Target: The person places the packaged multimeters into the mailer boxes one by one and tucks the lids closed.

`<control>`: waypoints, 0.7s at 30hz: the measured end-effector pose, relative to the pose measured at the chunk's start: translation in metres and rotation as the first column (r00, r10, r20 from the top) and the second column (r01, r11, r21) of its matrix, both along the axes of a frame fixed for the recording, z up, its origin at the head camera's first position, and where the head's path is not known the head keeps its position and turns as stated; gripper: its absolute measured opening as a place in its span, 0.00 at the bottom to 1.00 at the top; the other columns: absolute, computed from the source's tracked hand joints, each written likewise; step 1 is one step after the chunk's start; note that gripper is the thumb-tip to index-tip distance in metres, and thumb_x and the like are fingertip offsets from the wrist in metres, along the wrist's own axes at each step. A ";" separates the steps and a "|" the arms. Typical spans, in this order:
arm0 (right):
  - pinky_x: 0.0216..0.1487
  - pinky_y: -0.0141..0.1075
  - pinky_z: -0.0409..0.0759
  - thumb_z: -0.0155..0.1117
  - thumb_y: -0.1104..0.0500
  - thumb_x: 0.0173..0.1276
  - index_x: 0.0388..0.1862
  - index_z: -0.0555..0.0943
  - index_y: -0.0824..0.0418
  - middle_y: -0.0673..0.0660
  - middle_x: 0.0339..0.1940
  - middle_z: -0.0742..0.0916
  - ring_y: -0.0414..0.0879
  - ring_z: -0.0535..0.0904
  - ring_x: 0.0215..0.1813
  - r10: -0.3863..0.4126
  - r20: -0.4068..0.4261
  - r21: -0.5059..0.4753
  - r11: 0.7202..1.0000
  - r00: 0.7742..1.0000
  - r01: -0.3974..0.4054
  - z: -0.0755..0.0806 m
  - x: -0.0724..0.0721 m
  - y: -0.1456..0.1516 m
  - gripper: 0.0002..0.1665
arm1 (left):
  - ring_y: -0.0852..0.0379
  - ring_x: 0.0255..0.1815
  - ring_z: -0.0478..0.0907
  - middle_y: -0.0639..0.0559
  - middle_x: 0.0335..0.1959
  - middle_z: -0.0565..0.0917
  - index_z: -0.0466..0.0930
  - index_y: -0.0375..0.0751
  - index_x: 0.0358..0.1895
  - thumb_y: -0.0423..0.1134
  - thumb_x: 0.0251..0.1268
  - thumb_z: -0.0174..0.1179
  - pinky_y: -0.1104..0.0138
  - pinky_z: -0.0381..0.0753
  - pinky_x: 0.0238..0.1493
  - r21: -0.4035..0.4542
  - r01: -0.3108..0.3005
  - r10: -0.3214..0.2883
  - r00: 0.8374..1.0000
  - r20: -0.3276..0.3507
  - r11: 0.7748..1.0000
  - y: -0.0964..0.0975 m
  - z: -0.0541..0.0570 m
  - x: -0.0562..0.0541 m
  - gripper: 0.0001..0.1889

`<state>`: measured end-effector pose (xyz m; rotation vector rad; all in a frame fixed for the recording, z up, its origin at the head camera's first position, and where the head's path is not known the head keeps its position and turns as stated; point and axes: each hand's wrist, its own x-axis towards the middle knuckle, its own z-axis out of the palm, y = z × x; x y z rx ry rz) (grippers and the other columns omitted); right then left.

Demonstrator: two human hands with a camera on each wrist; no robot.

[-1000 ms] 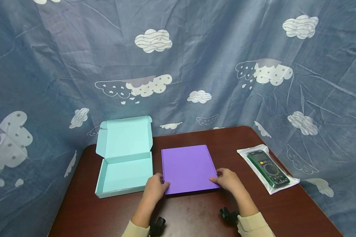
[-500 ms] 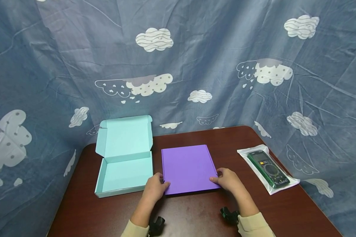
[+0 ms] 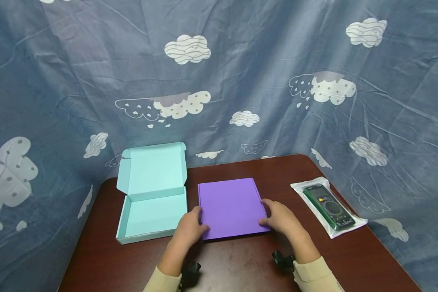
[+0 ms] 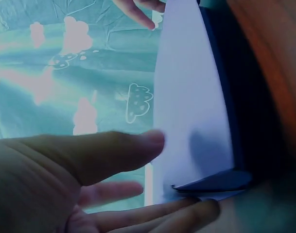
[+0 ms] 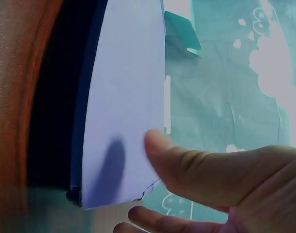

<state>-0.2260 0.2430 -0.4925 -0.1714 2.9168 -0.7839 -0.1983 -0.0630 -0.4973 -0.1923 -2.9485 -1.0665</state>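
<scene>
A closed purple cardboard box (image 3: 231,209) lies flat on the table, its lid down. My left hand (image 3: 190,228) is at the box's left edge near the front corner, and my right hand (image 3: 280,217) is at the right edge. In the left wrist view the thumb (image 4: 123,150) extends straight over the lid, with the other fingers alongside the box's side. The right wrist view has that thumb (image 5: 186,162) held above the lid near the corner, casting a shadow on it, while the fingers (image 5: 172,223) stretch out beside the edge. Neither hand grips the box.
To the left stands a turquoise cardboard box (image 3: 155,213) with its lid raised. A green multimeter (image 3: 330,207) in a clear and white plastic bag (image 3: 299,187) lies near the table's right edge. A cloud-print curtain (image 3: 219,73) hangs behind the dark wooden table (image 3: 237,267).
Both hands have loosened from the box's sides: their fingers have spread and shifted slightly outward and forward along the edges. The purple box remains in place on the table.
</scene>
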 end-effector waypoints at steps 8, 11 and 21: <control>0.55 0.58 0.79 0.83 0.65 0.50 0.68 0.78 0.66 0.69 0.59 0.84 0.63 0.81 0.59 0.063 -0.012 0.152 0.986 0.998 -0.061 -0.002 0.000 -0.009 0.43 | 0.40 0.45 0.85 0.35 0.45 0.86 0.78 0.30 0.60 0.30 0.50 0.76 0.49 0.83 0.46 -0.233 0.181 -0.185 0.983 0.007 0.956 0.003 0.003 -0.004 0.30; 0.53 0.57 0.80 0.85 0.65 0.48 0.64 0.81 0.64 0.67 0.56 0.86 0.63 0.83 0.56 0.062 -0.063 0.183 0.982 0.996 -0.049 -0.006 0.000 -0.011 0.41 | 0.42 0.40 0.85 0.37 0.39 0.86 0.78 0.31 0.56 0.28 0.50 0.75 0.51 0.83 0.41 -0.283 0.195 -0.207 0.978 -0.015 0.939 0.005 -0.001 -0.004 0.27; 0.31 0.54 0.82 0.87 0.65 0.43 0.49 0.79 0.65 0.64 0.35 0.84 0.61 0.85 0.37 0.057 -0.275 0.298 0.954 0.960 0.029 -0.019 0.000 -0.023 0.34 | 0.42 0.30 0.83 0.41 0.26 0.82 0.73 0.37 0.46 0.25 0.50 0.72 0.52 0.80 0.28 -0.379 0.103 -0.183 0.966 -0.184 0.920 0.014 -0.020 -0.009 0.21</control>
